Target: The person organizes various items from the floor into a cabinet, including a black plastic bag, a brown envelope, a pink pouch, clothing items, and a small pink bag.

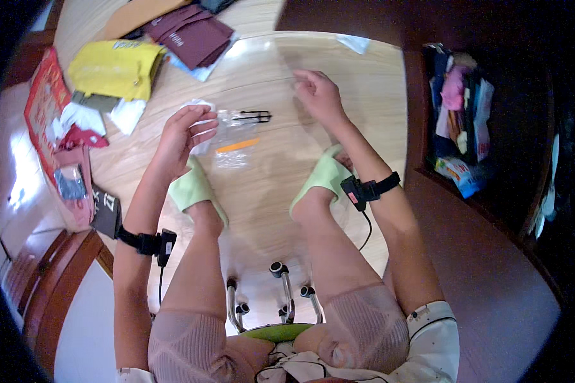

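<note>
My left hand (188, 131) is over the floor with its fingers slightly curved and apart, and no held thing shows in it. A white piece (202, 147), paper or cloth, shows partly behind that hand. Just to its right lies a clear plastic bag (233, 131), with a thin black frame-like piece (255, 116) at its upper end and an orange strip (238, 145) across it. My right hand (319, 96) hangs farther right, index finger stretched out and the other fingers partly bent. Nothing is visible in its grasp, and it stands apart from the bag.
Far left lie a yellow bag (115, 67), dark maroon bags (191, 37) and a red decorated piece (45, 96). An open dark cabinet (511, 121) with assorted packets stands at right. Below are my green slippers (195, 185) and a wheeled stool's metal legs (289, 297).
</note>
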`<state>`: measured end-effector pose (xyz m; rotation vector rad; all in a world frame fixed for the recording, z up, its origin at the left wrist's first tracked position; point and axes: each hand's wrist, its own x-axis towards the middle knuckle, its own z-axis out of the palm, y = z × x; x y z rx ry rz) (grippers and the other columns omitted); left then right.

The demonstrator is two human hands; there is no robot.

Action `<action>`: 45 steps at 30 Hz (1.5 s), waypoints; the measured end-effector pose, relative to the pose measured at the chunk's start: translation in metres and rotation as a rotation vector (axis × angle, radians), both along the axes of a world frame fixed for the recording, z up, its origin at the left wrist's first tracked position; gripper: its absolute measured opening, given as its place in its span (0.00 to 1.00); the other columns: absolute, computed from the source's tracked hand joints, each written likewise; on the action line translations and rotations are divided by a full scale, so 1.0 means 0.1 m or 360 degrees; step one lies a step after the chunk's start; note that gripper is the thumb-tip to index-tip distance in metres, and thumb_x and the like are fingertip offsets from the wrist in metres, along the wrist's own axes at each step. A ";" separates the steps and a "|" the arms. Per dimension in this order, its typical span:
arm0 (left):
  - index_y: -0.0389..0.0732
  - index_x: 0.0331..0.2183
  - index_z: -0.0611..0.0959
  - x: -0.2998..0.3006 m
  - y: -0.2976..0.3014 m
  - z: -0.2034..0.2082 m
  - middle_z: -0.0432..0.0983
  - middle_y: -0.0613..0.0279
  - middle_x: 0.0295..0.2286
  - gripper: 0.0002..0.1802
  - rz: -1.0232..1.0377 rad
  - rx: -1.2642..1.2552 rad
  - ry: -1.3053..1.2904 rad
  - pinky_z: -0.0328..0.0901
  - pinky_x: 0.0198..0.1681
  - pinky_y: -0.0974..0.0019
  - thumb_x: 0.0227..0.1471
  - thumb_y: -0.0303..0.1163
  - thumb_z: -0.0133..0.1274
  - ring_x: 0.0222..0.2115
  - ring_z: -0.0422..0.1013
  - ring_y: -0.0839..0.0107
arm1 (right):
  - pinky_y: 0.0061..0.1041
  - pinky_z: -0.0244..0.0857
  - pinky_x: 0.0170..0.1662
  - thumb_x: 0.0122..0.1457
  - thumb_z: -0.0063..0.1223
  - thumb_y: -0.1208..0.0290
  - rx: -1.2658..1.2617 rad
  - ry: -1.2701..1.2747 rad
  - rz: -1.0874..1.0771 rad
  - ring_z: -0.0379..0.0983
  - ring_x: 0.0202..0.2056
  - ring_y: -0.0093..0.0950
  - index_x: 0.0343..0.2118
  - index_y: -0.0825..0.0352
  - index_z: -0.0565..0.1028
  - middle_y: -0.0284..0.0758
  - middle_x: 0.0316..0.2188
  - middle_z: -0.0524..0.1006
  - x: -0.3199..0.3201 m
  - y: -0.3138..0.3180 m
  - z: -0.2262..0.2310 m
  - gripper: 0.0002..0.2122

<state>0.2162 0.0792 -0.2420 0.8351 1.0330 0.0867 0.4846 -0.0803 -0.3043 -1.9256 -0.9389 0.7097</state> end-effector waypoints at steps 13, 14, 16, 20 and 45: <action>0.35 0.42 0.73 -0.38 0.43 -0.22 0.73 0.55 0.39 0.16 0.0426 -0.0105 -0.0002 0.69 0.46 0.62 0.56 0.37 0.48 0.40 0.72 0.65 | 0.38 0.60 0.54 0.51 0.57 0.60 -0.0069 -0.0791 0.0336 0.65 0.50 0.46 0.52 0.70 0.67 0.50 0.48 0.68 -0.68 1.71 0.03 0.27; 0.35 0.42 0.73 -0.38 0.46 -0.23 0.73 0.55 0.39 0.16 0.0442 -0.0105 -0.0006 0.69 0.46 0.62 0.56 0.37 0.48 0.40 0.72 0.65 | 0.39 0.59 0.54 0.50 0.58 0.57 -0.0173 -0.0854 0.0260 0.64 0.50 0.48 0.53 0.71 0.65 0.51 0.49 0.67 -0.71 1.82 0.05 0.31; 0.36 0.42 0.73 -0.38 0.49 -0.23 0.73 0.56 0.38 0.16 0.0470 -0.0120 0.0021 0.69 0.45 0.63 0.56 0.37 0.48 0.39 0.72 0.66 | 0.42 0.60 0.53 0.46 0.61 0.56 -0.0271 -0.0823 0.0260 0.63 0.51 0.48 0.54 0.70 0.63 0.50 0.49 0.66 -0.72 2.02 0.05 0.35; 0.36 0.42 0.73 -0.36 0.61 -0.24 0.74 0.57 0.37 0.14 0.0539 -0.0130 0.0028 0.69 0.44 0.64 0.57 0.36 0.46 0.38 0.72 0.67 | 0.48 0.61 0.50 0.39 0.67 0.50 -0.0809 -0.0779 0.0231 0.62 0.51 0.47 0.57 0.67 0.59 0.48 0.50 0.66 -0.76 2.22 0.10 0.44; 0.35 0.45 0.73 -0.45 1.38 0.13 0.74 0.59 0.40 0.17 0.0967 0.0156 -0.0167 0.66 0.45 0.66 0.51 0.26 0.53 0.40 0.71 0.70 | 0.23 0.68 0.43 0.51 0.63 0.60 -0.0206 0.1106 0.0838 0.74 0.39 0.22 0.47 0.70 0.73 0.34 0.39 0.79 -1.18 2.72 0.58 0.24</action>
